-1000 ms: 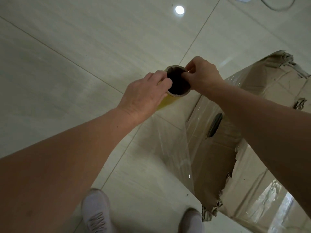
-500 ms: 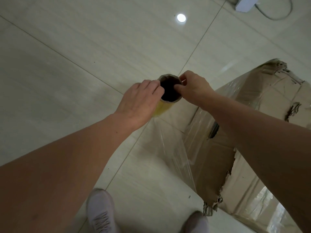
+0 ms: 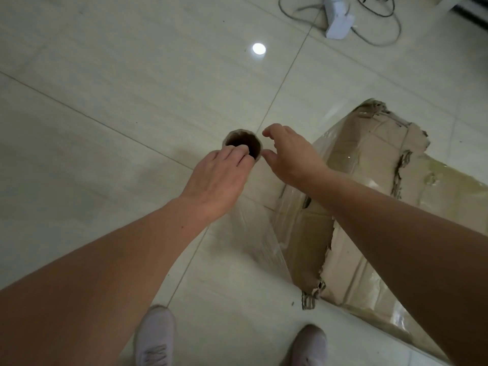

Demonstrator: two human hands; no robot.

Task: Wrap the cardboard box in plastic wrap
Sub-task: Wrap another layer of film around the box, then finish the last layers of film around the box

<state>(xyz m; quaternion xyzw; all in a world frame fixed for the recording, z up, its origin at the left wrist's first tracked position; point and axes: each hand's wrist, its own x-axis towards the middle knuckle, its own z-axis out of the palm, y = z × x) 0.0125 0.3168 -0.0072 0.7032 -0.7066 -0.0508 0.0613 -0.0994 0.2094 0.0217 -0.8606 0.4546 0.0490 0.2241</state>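
A torn brown cardboard box lies on the floor at the right, partly covered in shiny clear film. The plastic wrap roll stands upright in front of me, and I look down into its dark cardboard core. A sheet of film stretches from the roll down to the box's near side. My left hand grips the roll's rim, fingertips inside the core. My right hand hovers just right of the roll, fingers spread, touching nothing.
Glossy pale floor tiles spread all around, with a ceiling light's reflection. A white power strip with looping dark cables lies at the far top right. My two shoes stand at the bottom edge.
My right hand has let go of the roll's rim and opened beside it. The roll and both hands sit lower in view, and the power strip has come into sight.
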